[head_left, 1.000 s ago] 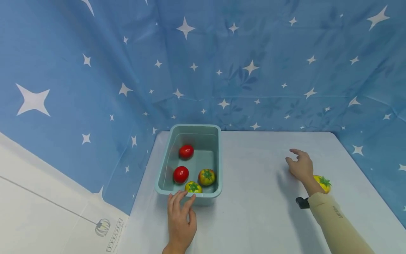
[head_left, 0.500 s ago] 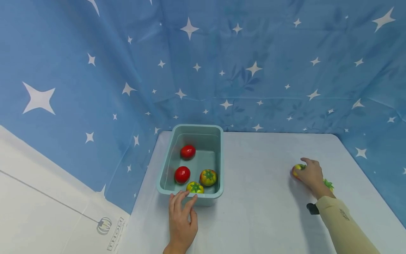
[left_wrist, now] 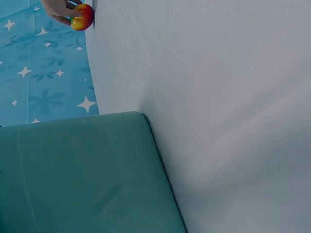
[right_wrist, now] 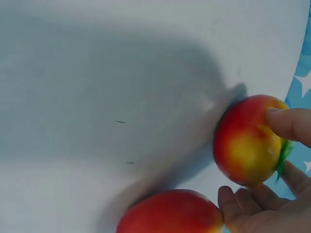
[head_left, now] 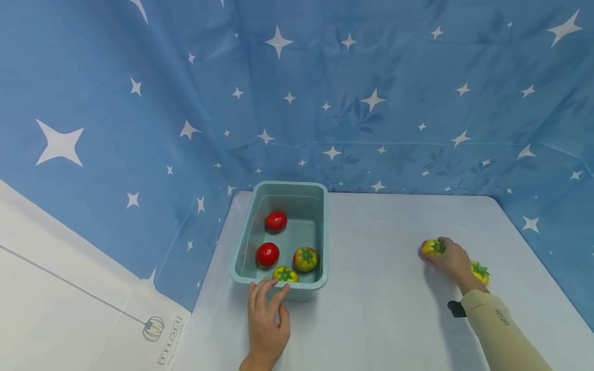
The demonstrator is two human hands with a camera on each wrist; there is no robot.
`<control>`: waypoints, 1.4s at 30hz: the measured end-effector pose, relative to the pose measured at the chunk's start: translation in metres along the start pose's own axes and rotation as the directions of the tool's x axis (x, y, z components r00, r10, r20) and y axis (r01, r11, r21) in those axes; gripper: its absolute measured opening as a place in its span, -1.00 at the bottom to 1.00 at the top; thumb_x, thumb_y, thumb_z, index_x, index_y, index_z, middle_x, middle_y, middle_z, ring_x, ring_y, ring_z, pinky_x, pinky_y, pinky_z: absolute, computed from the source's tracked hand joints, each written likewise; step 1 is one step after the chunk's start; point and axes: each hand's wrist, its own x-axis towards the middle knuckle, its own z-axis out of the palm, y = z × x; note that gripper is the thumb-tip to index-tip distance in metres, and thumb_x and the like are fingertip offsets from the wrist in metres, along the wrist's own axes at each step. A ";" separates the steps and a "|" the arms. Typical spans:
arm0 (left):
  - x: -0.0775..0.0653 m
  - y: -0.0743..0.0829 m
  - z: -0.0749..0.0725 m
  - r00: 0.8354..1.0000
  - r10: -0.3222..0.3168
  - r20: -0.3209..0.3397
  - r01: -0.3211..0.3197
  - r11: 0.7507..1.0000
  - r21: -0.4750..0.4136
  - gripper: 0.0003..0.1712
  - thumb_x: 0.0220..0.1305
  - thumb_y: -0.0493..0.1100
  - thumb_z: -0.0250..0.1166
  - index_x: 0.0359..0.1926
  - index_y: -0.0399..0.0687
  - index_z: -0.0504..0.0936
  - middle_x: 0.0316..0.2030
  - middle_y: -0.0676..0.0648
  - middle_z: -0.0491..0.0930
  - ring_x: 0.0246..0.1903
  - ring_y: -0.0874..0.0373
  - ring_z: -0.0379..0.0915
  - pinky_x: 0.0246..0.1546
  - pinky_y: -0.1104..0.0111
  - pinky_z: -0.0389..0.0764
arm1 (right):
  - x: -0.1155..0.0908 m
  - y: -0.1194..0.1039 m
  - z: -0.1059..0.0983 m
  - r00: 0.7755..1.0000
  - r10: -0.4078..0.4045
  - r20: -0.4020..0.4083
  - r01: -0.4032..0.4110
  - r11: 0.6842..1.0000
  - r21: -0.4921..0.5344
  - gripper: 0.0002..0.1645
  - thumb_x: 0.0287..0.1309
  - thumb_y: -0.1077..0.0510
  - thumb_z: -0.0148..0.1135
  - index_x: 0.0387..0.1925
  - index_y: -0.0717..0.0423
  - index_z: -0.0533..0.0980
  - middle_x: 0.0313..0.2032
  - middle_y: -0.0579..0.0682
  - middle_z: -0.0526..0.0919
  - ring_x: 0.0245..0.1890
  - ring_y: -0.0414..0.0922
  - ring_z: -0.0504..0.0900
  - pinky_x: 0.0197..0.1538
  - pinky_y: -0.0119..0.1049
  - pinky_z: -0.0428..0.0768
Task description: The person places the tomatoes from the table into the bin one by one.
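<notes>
Red-and-yellow tomato (head_left: 430, 247) — far right of the white table (head_left: 371, 309), pinched between thumb and fingers of the right hand (head_left: 455, 264); second tomato (head_left: 480, 273) just beside that wrist. Left hand (head_left: 267, 327) at the blue-green bin's (head_left: 298, 234) near rim, fingers slightly spread — four more tomatoes (head_left: 267, 255) inside.

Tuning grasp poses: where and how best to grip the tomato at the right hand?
The tomato is likely best pinched across its rounded sides, either side of the green leaves, coming from the right and above: those leaves face the right hand, and the smooth bulge offers no handle.
</notes>
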 end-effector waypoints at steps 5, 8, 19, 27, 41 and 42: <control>0.000 0.001 0.000 1.000 -0.013 0.014 0.013 1.000 -0.003 -0.50 0.01 -0.40 0.11 -0.02 0.01 0.69 0.09 -0.11 0.48 0.18 -0.09 0.28 0.46 0.12 -0.13 | -0.001 -0.001 0.006 1.000 -0.010 0.023 0.010 1.000 0.005 0.00 0.13 -0.03 0.28 0.37 0.47 0.05 0.17 0.60 0.15 0.14 0.48 0.22 0.19 0.39 0.24; 0.000 0.001 -0.001 1.000 -0.015 0.014 0.015 1.000 -0.008 -0.49 0.00 -0.42 0.12 -0.03 0.00 0.68 0.09 -0.12 0.48 0.18 -0.10 0.28 0.46 0.12 -0.14 | 0.000 -0.003 0.008 0.999 0.006 0.045 -0.007 1.000 0.016 0.01 0.13 0.01 0.28 0.39 0.46 0.01 0.18 0.60 0.11 0.13 0.47 0.22 0.19 0.39 0.25; 0.000 0.001 -0.001 1.000 -0.010 0.023 0.010 1.000 -0.002 -0.50 0.01 -0.41 0.12 -0.02 0.02 0.68 0.10 -0.11 0.48 0.19 -0.08 0.27 0.46 0.15 -0.16 | -0.003 -0.001 0.017 0.999 0.029 0.039 -0.031 0.998 0.048 0.11 0.16 -0.19 0.26 0.43 0.39 -0.03 0.21 0.59 0.05 0.10 0.44 0.23 0.16 0.42 0.26; -0.001 -0.002 0.001 1.000 0.008 -0.004 -0.008 1.000 0.002 -0.52 0.03 -0.38 0.10 -0.03 0.02 0.69 0.09 -0.11 0.49 0.18 -0.10 0.29 0.46 0.11 -0.12 | -0.001 -0.018 0.018 0.998 -0.034 -0.051 0.039 0.992 0.117 0.11 0.19 -0.30 0.15 0.43 0.38 0.00 0.20 0.59 0.08 0.10 0.41 0.26 0.15 0.39 0.30; 0.000 -0.001 0.000 1.000 0.009 -0.002 -0.009 1.000 0.002 -0.50 0.00 -0.39 0.11 -0.02 0.02 0.68 0.10 -0.11 0.49 0.18 -0.09 0.29 0.46 0.11 -0.11 | -0.004 -0.088 0.014 0.965 -0.206 -0.161 0.235 0.955 0.182 -0.09 0.22 -0.02 0.24 0.41 0.36 0.10 0.23 0.45 0.24 0.14 0.32 0.31 0.20 0.27 0.36; -0.001 -0.001 -0.001 1.000 0.011 -0.002 -0.011 1.000 0.006 -0.50 0.01 -0.38 0.11 -0.01 0.03 0.68 0.10 -0.11 0.49 0.18 -0.08 0.29 0.46 0.11 -0.11 | -0.004 -0.092 0.014 0.964 -0.213 -0.161 0.242 0.952 0.186 -0.09 0.21 -0.01 0.25 0.41 0.35 0.11 0.23 0.44 0.25 0.14 0.32 0.31 0.19 0.26 0.36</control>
